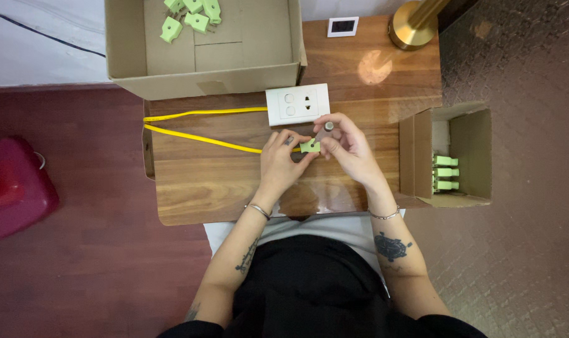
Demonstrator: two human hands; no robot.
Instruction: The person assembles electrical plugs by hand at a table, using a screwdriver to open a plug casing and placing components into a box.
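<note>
A small green plug (309, 146) sits pinched between the left hand (279, 161) and right hand (348, 147), both closed on it, above the middle of the wooden table (215, 188). A yellow cable (196, 136) runs toward the left edge. Behind lies a white socket plate (297, 104), then a big cardboard box (203, 78); a smaller box (466, 150) stands at the right edge, dark red floor (96, 269) below

glossy grained wood table (222, 188), matt cardboard box (128, 56), smooth green plastic plug (309, 146), polished brass lamp base (409, 28)
</note>
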